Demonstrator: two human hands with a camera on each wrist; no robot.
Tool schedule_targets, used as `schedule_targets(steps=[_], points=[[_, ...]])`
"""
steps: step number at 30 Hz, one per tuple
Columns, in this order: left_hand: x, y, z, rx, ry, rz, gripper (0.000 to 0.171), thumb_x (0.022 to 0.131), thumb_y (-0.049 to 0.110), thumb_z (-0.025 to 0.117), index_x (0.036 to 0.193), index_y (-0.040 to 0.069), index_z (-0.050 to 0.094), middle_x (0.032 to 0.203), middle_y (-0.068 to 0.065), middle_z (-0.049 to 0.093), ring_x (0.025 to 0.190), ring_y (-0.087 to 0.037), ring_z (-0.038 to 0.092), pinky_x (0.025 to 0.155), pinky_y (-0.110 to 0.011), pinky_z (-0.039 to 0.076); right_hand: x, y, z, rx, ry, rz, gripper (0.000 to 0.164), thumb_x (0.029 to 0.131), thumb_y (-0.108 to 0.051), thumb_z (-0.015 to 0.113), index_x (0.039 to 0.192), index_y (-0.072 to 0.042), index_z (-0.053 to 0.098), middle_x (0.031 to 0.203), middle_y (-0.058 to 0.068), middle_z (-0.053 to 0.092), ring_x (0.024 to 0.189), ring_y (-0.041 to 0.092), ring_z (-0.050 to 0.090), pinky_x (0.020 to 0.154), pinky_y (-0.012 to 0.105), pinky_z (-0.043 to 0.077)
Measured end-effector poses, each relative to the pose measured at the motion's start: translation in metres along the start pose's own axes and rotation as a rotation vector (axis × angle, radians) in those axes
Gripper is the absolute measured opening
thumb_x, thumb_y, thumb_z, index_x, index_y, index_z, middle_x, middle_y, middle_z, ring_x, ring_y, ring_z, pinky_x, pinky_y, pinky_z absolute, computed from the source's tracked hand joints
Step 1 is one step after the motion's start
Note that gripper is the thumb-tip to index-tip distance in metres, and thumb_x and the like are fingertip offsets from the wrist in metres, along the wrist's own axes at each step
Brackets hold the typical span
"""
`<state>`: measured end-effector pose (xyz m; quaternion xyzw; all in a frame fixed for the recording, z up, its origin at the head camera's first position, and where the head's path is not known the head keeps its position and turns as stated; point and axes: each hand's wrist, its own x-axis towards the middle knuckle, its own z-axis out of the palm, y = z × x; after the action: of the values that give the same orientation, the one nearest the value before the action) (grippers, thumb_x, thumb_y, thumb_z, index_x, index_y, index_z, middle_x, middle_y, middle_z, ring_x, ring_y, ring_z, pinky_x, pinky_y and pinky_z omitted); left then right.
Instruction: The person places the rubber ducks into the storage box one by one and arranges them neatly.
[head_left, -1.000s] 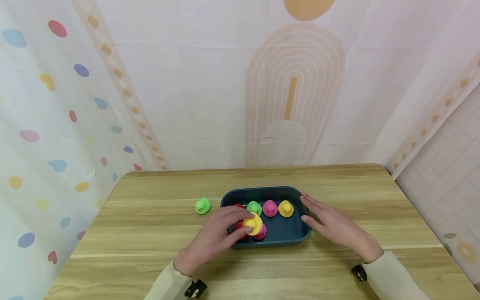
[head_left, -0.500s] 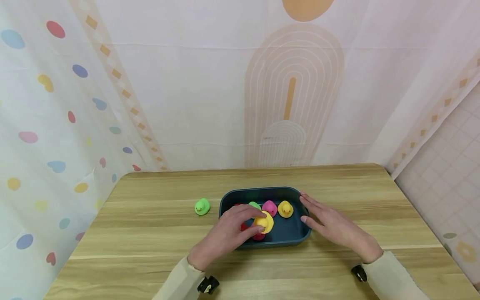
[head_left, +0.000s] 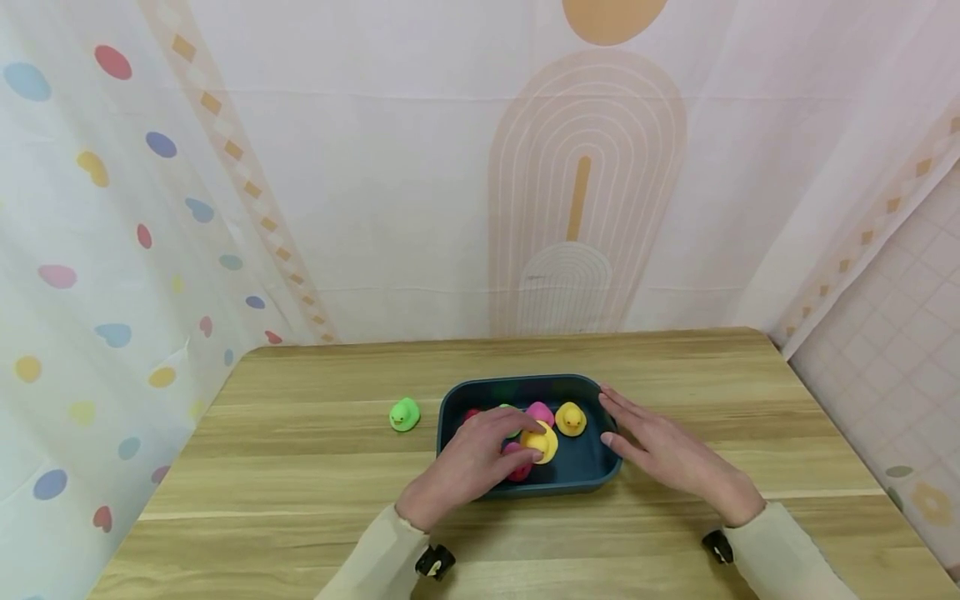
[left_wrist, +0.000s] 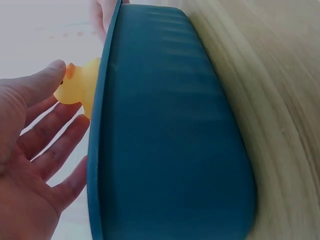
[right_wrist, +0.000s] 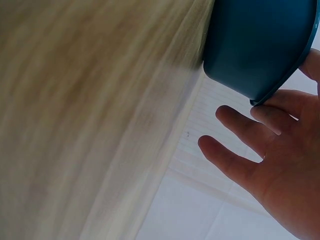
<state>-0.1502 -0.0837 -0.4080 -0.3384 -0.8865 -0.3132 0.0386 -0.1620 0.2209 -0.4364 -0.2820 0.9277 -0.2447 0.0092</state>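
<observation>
A yellow rubber duck (head_left: 543,443) is pinched between the thumb and fingers of my left hand (head_left: 476,457), over the middle of a dark blue plastic tray (head_left: 579,463). In the left wrist view the duck (left_wrist: 80,85) shows above the tray's rim, thumb at its face. My right hand (head_left: 671,450) rests with straight, spread fingers against the tray's right end; in the right wrist view its fingers (right_wrist: 272,119) touch the rim. Inside the tray lie another yellow duck (head_left: 572,419), pink ducks (head_left: 542,412) and red and green ones, partly hidden by my left hand.
A green rubber duck (head_left: 405,414) sits on the wooden table (head_left: 315,467), left of the tray. A patterned curtain (head_left: 405,183) hangs behind the table's far edge. Black wrist cameras (head_left: 435,562) are strapped at both sleeves.
My left hand has moved to the right across the tray, carrying the yellow duck with it. The right hand has stayed at the tray's right end.
</observation>
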Motion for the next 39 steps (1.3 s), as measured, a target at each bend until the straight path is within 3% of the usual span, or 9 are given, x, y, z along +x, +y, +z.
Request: schedule_targets(steps=[16, 28, 39], points=[[0.012, -0.002, 0.016, -0.003, -0.075, -0.081, 0.026, 0.094, 0.024, 0.079, 0.117, 0.012, 0.075, 0.114, 0.001, 0.074, 0.096, -0.01, 0.065, 0.083, -0.019, 0.056, 0.0, 0.001, 0.001, -0.003, -0.002, 0.008, 0.063, 0.11, -0.042, 0.049, 0.158, -0.002, 0.039, 0.168, 0.013, 0.03, 0.144, 0.036, 0.045, 0.112, 0.055, 0.041], [0.019, -0.003, 0.024, 0.048, -0.112, -0.116, 0.025, 0.094, 0.026, 0.079, 0.115, 0.013, 0.076, 0.11, 0.003, 0.075, 0.093, -0.015, 0.064, 0.087, -0.024, 0.055, 0.001, 0.002, 0.001, -0.004, 0.0, -0.004, 0.063, 0.11, -0.041, 0.049, 0.158, 0.0, 0.039, 0.168, 0.012, 0.03, 0.143, 0.037, 0.046, 0.112, 0.055, 0.042], [0.023, -0.008, 0.03, 0.042, -0.132, -0.135, 0.023, 0.092, 0.027, 0.081, 0.111, 0.014, 0.077, 0.105, 0.006, 0.075, 0.085, -0.011, 0.06, 0.077, -0.021, 0.051, 0.0, 0.001, 0.001, 0.012, -0.002, -0.005, 0.064, 0.11, -0.041, 0.049, 0.158, 0.0, 0.039, 0.168, 0.012, 0.029, 0.146, 0.036, 0.042, 0.114, 0.055, 0.04]])
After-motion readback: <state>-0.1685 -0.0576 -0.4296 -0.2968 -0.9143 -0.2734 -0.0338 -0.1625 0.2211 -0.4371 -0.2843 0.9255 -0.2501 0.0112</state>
